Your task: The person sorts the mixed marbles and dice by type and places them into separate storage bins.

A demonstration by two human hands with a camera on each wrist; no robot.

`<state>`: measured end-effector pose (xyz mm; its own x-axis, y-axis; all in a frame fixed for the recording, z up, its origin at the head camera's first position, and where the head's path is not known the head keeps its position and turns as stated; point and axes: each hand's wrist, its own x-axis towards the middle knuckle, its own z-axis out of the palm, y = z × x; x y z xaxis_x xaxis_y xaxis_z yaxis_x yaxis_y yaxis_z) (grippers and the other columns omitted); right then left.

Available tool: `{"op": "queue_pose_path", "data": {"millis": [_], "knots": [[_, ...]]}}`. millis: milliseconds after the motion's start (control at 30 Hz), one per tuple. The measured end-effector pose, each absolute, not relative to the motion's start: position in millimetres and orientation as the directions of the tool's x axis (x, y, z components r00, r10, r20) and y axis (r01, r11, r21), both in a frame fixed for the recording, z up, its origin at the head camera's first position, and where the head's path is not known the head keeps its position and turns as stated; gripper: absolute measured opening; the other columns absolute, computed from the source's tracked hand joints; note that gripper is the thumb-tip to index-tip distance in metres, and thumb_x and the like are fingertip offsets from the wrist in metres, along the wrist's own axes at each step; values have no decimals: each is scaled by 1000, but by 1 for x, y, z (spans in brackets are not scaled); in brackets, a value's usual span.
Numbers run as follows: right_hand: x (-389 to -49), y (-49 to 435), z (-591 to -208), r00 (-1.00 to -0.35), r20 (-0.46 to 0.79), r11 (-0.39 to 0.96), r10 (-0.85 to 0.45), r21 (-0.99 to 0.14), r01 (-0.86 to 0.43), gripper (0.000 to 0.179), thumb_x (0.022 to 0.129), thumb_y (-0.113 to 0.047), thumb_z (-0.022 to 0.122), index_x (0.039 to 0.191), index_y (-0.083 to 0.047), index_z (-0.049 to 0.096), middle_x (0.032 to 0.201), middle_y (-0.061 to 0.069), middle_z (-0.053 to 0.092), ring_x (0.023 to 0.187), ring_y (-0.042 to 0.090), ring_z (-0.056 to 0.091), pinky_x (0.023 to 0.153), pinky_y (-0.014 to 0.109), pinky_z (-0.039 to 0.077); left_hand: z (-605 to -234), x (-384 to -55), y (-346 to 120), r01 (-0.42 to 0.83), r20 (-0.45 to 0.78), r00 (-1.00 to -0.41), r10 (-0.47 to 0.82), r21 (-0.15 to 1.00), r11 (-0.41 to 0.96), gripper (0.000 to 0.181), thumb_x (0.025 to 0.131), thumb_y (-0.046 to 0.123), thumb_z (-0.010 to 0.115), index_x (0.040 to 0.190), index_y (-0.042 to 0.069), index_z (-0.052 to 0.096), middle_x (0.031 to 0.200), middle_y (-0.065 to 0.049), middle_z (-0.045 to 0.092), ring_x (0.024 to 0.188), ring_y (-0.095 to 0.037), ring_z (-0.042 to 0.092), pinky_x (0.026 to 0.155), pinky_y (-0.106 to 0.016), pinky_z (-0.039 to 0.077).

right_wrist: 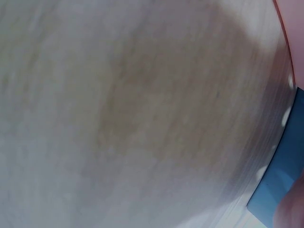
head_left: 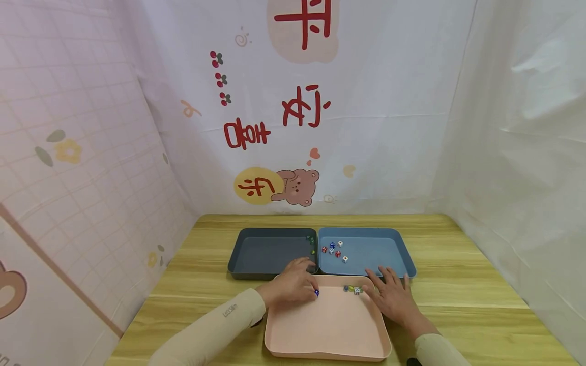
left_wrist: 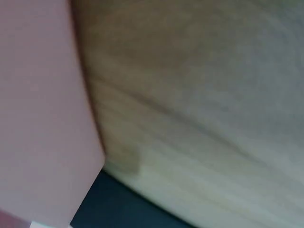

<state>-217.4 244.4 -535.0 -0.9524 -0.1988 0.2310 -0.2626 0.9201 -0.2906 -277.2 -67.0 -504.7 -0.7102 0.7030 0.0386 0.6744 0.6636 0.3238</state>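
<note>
My left hand (head_left: 293, 282) reaches over the left rim of the pink tray (head_left: 327, 330), with a small blue die (head_left: 316, 293) at its thumb and fingertips. On the right, my right hand (head_left: 392, 300) lies spread over the pink tray's far right corner, fingers toward the blue tray (head_left: 371, 254). Its thumb is close to a white die (head_left: 357, 291), which sits along the far wall beside a yellow-green marble (head_left: 351, 288) and a blue marble (head_left: 346, 288). In the right wrist view, part of a finger (right_wrist: 290, 209) overlaps the blue tray's corner.
A dark slate tray (head_left: 270, 254) stands far left with several small green pieces (head_left: 311, 241) by its right wall. Several red, blue and white dice (head_left: 338, 253) lie in the blue tray's left part. Everything rests on a wood-grain table (head_left: 462, 284) with cloth walls around.
</note>
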Motion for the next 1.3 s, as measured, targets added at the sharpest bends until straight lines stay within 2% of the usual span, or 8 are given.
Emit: {"op": "queue_pose_path", "data": {"millis": [300, 600, 767, 1033, 1300], "knots": [[-218, 245, -535, -954, 224, 917, -201, -299, -263, 57, 101, -49, 49, 147, -14, 50, 148, 27, 41, 138, 52, 30, 103, 78, 8, -482, -286, -65, 631, 62, -747, 662, 380, 676, 7, 87, 32, 77, 92, 26, 78, 145, -11, 47, 143, -34, 29, 114, -57, 22], [-218, 245, -536, -954, 226, 917, -198, -300, -261, 57, 101, -48, 50, 147, -14, 50, 148, 26, 41, 138, 51, 30, 103, 78, 9, -463, -300, -49, 638, 118, -755, 645, 358, 682, 16, 88, 33, 77, 98, 21, 78, 145, -11, 47, 143, -33, 28, 115, -54, 22], [-218, 245, -536, -953, 233, 918, -196, -297, -262, 57, 101, -48, 50, 147, -13, 51, 148, 26, 41, 138, 51, 31, 103, 79, 9, -455, -313, -33, 629, 145, -769, 622, 341, 698, 16, 89, 35, 75, 98, 22, 79, 146, -9, 47, 142, -31, 32, 115, -52, 24], [-219, 245, -535, -958, 215, 925, -189, -289, -247, 57, 102, -49, 48, 147, -13, 50, 148, 27, 41, 138, 52, 30, 103, 79, 9, -448, -336, 2, 555, 164, -830, 533, 329, 764, 16, 90, 38, 73, 100, 26, 78, 147, -6, 46, 139, -28, 35, 115, -50, 25], [-219, 243, -535, -959, 211, 925, -189, -291, -246, 57, 102, -48, 47, 147, -13, 51, 148, 26, 41, 138, 51, 30, 103, 79, 8, -450, -354, 30, 473, 199, -881, 429, 362, 803, 13, 90, 37, 74, 97, 27, 77, 145, -7, 50, 137, -28, 38, 113, -51, 27]]}}
